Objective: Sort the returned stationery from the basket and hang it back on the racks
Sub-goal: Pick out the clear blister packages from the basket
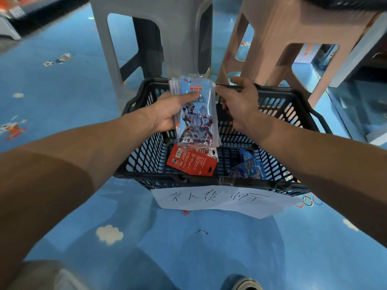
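Note:
A black plastic basket (146, 160) stands on the blue floor with a handwritten paper label (222, 200) on its near rim. My left hand (171, 110) grips a stack of clear-wrapped stationery packs (196, 122) with a blue hero picture, held upright over the basket. My right hand (240, 101) is just right of the stack, with thumb and forefinger at the packs' upper right edge and the other fingers curled. Inside the basket lie a red pack (191, 163) and some blue packs (250, 167).
A grey plastic stool (159, 38) and a pinkish-brown stool (278, 38) stand right behind the basket. Shelf bases run along the right edge (356, 65) and the far left. My shoe (245, 283) shows at the bottom.

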Demonstrator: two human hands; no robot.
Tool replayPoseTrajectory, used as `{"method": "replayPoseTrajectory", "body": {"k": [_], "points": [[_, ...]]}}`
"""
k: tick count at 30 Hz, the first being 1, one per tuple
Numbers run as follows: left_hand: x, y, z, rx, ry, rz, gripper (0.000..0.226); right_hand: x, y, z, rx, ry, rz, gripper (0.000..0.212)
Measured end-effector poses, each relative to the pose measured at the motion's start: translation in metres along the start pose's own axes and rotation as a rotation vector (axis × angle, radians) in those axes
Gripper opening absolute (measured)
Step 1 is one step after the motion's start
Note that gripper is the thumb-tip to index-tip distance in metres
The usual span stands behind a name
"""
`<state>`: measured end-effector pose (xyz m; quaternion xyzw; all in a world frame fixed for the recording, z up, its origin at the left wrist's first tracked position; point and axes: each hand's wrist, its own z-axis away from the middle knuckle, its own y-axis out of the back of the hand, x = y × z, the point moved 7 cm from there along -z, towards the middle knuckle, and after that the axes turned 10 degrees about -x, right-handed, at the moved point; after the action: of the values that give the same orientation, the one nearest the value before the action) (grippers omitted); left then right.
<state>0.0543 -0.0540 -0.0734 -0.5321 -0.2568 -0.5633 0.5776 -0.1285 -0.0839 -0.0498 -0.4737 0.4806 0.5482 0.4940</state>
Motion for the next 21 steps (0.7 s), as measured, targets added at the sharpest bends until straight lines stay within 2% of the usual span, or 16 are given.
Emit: {"method": "replayPoseTrajectory", "body": {"k": [1,3,4,6,7,10,12,15,18,21], "points": [[0.002,0.005,0.000,0.026,-0.017,0.000,0.044,0.001,-0.004,0.001,-0.033,-0.026,0.027,0.063],[0.005,0.007,0.000,0.053,-0.039,0.012,0.042,0.014,-0.027,0.008,-0.257,-0.206,0.009,0.092],[0.006,0.005,-0.001,0.061,-0.043,0.021,0.043,0.020,-0.042,0.016,-0.402,-0.284,-0.008,0.092],[0.006,0.002,0.000,0.067,-0.036,0.066,0.058,0.023,-0.070,0.030,-0.596,-0.297,-0.050,0.059],[0.006,0.002,-0.001,0.076,-0.033,0.090,0.066,0.022,-0.078,0.033,-0.625,-0.278,-0.093,0.046],[0.010,0.012,-0.002,0.124,-0.063,0.108,0.071,0.013,-0.087,0.038,-0.655,-0.233,-0.175,0.038],[0.016,0.013,0.003,0.125,-0.094,0.148,0.062,0.005,-0.088,0.036,-0.656,-0.195,-0.151,0.041],[0.028,0.006,0.004,0.076,-0.123,0.165,0.044,-0.007,-0.085,0.023,-0.547,-0.115,-0.179,0.041],[0.028,-0.001,0.000,0.052,-0.063,0.084,0.047,-0.019,-0.082,0.009,-0.418,-0.063,-0.250,0.039],[0.023,-0.003,-0.007,0.033,0.000,0.026,0.045,-0.017,-0.086,0.002,-0.407,-0.126,-0.278,0.036]]}}
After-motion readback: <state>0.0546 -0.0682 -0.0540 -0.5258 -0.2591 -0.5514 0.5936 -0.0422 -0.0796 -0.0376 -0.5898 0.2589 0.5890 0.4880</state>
